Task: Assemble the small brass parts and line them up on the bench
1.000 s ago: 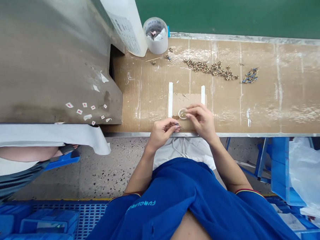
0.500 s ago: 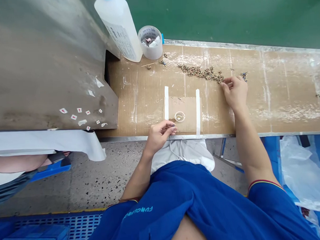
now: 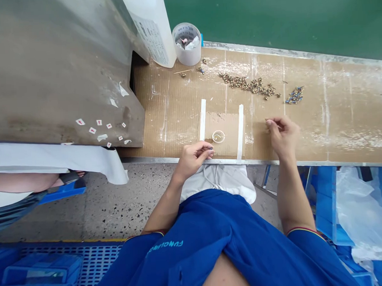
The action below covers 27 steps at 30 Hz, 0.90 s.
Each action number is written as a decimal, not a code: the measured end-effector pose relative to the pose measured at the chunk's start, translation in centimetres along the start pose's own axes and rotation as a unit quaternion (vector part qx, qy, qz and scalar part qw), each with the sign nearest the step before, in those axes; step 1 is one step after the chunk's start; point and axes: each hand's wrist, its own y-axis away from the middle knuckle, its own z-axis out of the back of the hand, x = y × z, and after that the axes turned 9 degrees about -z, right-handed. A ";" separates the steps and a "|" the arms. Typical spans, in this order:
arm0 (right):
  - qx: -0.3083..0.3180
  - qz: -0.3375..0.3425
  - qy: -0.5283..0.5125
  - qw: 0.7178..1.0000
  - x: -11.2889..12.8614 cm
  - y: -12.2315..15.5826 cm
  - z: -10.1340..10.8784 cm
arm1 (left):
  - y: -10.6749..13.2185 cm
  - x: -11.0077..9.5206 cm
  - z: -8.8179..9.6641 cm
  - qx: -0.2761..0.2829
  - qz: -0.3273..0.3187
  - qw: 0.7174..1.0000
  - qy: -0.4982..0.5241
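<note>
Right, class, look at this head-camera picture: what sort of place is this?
Probably a factory workshop with a small-parts assembly bench: a long cardboard-covered workbench, a scattered row of small brass fittings, and blue plastic crates stacked on the floor.

Royal-blue short-sleeved shirt [image 3: 195,239], loose-fitting. Teal lettering [image 3: 164,248] across the front, upside down from the head camera. Sleeve hem [image 3: 304,230] edged with a thin red and yellow stripe. Below the shirt, a white garment [image 3: 218,186] with a pale drawstring [image 3: 208,176]. Left hand [image 3: 191,160] and right hand [image 3: 284,134] bare.
</note>
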 end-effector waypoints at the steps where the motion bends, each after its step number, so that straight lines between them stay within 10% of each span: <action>1: 0.015 -0.005 -0.021 1.000 0.4 1.2 -0.3 | 0.0 0.0 0.0 0.006 -0.007 1.000 -0.011; 11: 0.242 -0.111 -0.217 0.939 4.7 9.5 -4.9 | -0.1 -0.2 0.0 0.039 -0.097 0.981 -0.163; 27: 0.203 -0.159 -0.260 0.931 5.7 10.9 -6.5 | -0.1 -0.1 -0.9 0.057 -0.121 0.969 -0.208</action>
